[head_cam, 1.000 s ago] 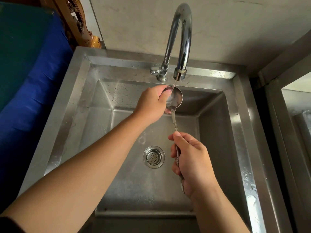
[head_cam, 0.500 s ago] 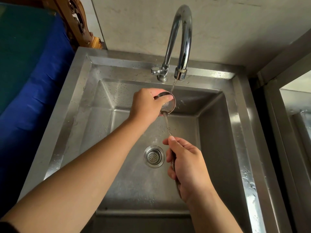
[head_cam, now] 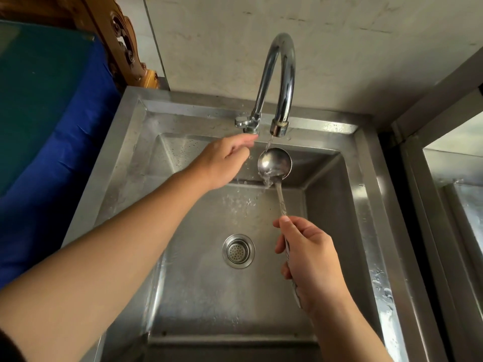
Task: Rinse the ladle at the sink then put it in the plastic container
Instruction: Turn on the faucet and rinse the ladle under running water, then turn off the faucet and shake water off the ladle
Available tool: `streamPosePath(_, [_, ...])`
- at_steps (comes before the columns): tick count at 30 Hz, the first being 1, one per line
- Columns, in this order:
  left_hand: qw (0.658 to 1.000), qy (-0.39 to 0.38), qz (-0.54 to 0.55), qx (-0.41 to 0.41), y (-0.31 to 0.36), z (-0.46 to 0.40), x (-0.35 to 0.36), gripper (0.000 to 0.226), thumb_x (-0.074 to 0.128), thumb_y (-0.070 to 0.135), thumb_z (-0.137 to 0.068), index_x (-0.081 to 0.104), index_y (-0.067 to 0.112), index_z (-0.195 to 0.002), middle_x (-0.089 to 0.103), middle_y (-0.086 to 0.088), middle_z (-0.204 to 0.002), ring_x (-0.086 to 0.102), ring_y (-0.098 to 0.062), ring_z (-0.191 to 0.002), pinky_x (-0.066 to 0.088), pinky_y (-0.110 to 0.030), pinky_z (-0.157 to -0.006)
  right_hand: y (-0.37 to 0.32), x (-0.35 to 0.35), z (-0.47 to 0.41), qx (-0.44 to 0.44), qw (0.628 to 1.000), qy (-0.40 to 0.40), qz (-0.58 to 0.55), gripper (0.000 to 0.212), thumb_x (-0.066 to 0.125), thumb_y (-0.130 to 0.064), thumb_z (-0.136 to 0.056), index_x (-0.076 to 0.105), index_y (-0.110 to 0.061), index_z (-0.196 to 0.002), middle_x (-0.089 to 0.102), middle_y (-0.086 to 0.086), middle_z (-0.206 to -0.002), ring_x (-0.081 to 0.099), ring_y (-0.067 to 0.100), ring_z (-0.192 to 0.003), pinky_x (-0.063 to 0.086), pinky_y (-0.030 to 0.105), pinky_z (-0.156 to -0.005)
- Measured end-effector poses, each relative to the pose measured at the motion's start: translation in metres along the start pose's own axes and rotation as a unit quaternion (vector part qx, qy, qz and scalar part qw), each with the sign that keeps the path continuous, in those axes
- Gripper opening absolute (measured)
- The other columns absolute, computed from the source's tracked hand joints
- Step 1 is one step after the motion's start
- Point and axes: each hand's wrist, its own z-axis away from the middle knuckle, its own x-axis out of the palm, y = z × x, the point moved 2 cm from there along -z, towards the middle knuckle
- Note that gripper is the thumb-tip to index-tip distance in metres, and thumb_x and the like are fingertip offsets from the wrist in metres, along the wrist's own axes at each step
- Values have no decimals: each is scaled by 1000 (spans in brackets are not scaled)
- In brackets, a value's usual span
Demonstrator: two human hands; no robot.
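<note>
A steel ladle (head_cam: 275,162) is held over the steel sink (head_cam: 326,205), its bowl facing up right under the faucet spout (head_cam: 279,128). A thin stream of water runs into the bowl and spills off its near edge. My right hand (head_cam: 311,259) grips the patterned handle low down. My left hand (head_cam: 226,159) hovers just left of the bowl, off the ladle, with its fingers loosely stretched toward the tap lever (head_cam: 243,122). No plastic container is in view.
A round drain strainer (head_cam: 238,251) sits in the basin floor. A blue cloth-covered surface (head_cam: 52,131) lies left of the sink, with carved wood (head_cam: 122,45) behind it. A metal frame and ledge (head_cam: 444,178) border the right side.
My left hand has let go of the ladle bowl and moved left and up toward the tap lever. The bowl now sits uncovered under the running water.
</note>
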Motion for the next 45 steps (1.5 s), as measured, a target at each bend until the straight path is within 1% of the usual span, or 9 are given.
streamPosePath(3, [984, -4, -178, 24, -5, -16, -9, 70, 38, 40, -90, 23, 26, -157, 22, 4, -165, 18, -14, -149, 25, -44, -117, -2, -8, 1, -26, 998, 25, 50, 27, 59, -29, -99, 77, -26, -80, 60, -9, -49, 42, 7, -31, 39, 20, -32])
streamPosePath(7, [938, -39, -344, 19, -9, -31, -10, 92, 44, 55, -88, -2, 20, -159, -7, 3, -169, -14, -19, -152, 10, -52, -120, 0, -14, 3, -48, 995, 35, 79, 25, 60, -25, -99, 75, -27, -79, 63, -8, -51, 43, 6, -31, 41, 20, -32])
streamPosePath(24, [934, -60, -350, -29, -28, -24, 16, 105, 51, 64, -84, -8, 19, -159, -16, 1, -167, -13, -21, -152, 4, -48, -123, 7, -19, 14, -46, 995, 24, 84, 23, 63, -29, -96, 77, -29, -79, 69, -8, -59, 46, 7, -33, 40, 16, -33])
streamPosePath(28, [966, -40, -250, -56, -20, -16, 17, 91, 47, 60, -93, 0, 18, -160, -8, 0, -168, -9, -20, -153, 7, -48, -123, 8, -20, 16, -42, 996, 19, 76, 23, 64, -31, -95, 78, -36, -77, 67, -13, -60, 47, 7, -34, 41, 17, -34])
streamPosePath(30, [984, -4, -153, -89, -14, 1, 22, 78, 43, 60, -96, 22, 18, -157, 14, -5, -167, 11, -22, -153, 17, -44, -120, 10, -19, 17, -34, 997, 15, 68, 23, 64, -33, -95, 79, -37, -77, 64, -16, -59, 48, 7, -35, 43, 18, -36])
streamPosePath(33, [990, 24, 17, -138, -5, 43, 38, 38, 45, 49, -96, 66, 23, -114, 68, -4, -117, 59, -23, -117, 43, -33, -92, 11, -15, 22, -11, 999, -1, 35, 22, 66, -33, -94, 80, -36, -77, 59, -18, -53, 49, 4, -38, 48, 22, -40])
streamPosePath(38, [913, -49, 336, -225, 14, 121, 64, 38, 49, 40, -102, 77, 14, -100, 79, -1, -100, 72, -18, -92, 51, -39, -88, 14, -2, 39, 36, 998, -56, -12, 21, 67, -32, -95, 82, -32, -80, 62, -16, -52, 52, 1, -46, 47, 20, -43])
streamPosePath(42, [893, -46, 382, -232, 28, 159, 63, 21, 67, 29, -92, 79, 13, -99, 79, -9, -99, 70, -17, -87, 53, -34, -82, 15, 9, 55, 47, 992, -115, -22, 18, 67, -29, -96, 83, -27, -88, 81, -7, -80, 70, 4, -67, 50, 15, -59])
streamPosePath(45, [893, -35, 371, -253, 31, 173, 49, 18, 71, 21, -90, 79, 6, -95, 78, -13, -96, 69, -19, -84, 55, -35, -83, 13, 9, 66, 61, 986, -150, 33, 20, 70, -38, -93, 84, -25, -88, 75, -2, -74, 63, 10, -57, 50, 21, -51])
